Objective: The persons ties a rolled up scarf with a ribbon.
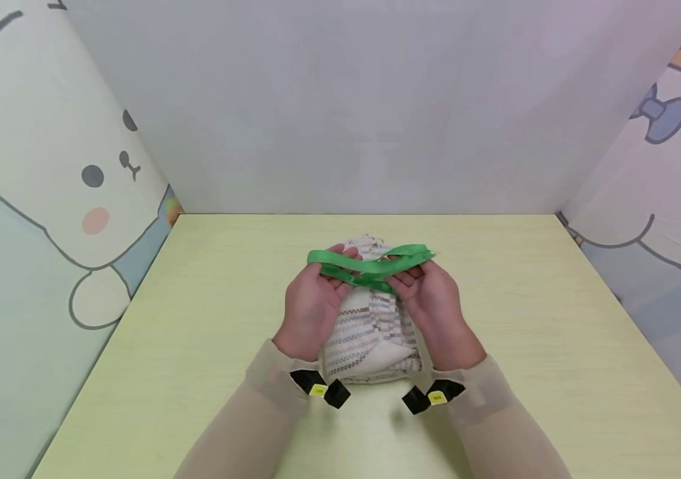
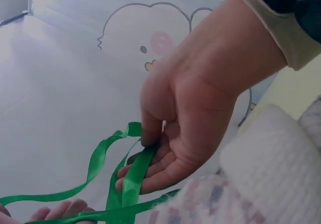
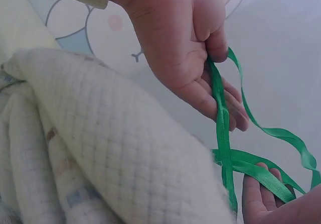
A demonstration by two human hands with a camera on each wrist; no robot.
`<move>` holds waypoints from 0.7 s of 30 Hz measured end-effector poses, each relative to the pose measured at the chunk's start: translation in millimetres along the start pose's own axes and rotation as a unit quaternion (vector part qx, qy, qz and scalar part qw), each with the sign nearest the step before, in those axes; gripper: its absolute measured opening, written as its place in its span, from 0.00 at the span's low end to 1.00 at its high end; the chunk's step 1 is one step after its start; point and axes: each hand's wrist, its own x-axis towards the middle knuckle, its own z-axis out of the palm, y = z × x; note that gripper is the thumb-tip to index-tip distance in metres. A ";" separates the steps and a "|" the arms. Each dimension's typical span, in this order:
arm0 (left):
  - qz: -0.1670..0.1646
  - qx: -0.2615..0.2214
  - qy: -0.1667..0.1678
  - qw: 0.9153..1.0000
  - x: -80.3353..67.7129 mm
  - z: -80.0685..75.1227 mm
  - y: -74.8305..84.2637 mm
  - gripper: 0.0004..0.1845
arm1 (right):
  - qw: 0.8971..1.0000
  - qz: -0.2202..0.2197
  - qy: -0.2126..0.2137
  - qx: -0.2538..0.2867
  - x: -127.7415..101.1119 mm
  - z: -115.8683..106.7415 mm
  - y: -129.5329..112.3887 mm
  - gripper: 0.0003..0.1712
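A rolled white quilted cloth (image 1: pixel 370 332) with pastel stripes lies on the yellow-green table (image 1: pixel 209 299) between both hands. A green ribbon (image 1: pixel 370 266) crosses over its far end. My left hand (image 1: pixel 316 299) pinches one strand of the ribbon (image 2: pixel 133 176) between thumb and fingers. On the other side my right hand (image 1: pixel 430 299) pinches another strand (image 3: pixel 220 108) the same way. The two strands cross above the cloth (image 3: pixel 100 148), and the loose ends stick out past each hand.
Panels printed with cartoon animals (image 1: pixel 47 166) stand on the left and right, with a plain pale wall (image 1: pixel 364 106) behind. The tabletop extends around the cloth on all sides. Beige sleeves with black wrist mounts (image 1: pixel 322 389) cover both forearms.
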 end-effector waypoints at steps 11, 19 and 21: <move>0.014 -0.073 0.009 0.997 10.0 -16.5 13.0 0.26 | 0.999 0.010 0.015 0.034 5.2 -6.8 -7.0 0.23; 0.023 -0.084 0.017 0.996 13.3 -20.9 19.5 0.27 | 0.999 0.003 0.025 0.046 5.9 -10.3 -11.0 0.22; 0.025 -0.086 0.020 0.996 13.8 -21.9 21.0 0.27 | 0.998 0.001 0.033 0.053 6.3 -11.9 -13.1 0.22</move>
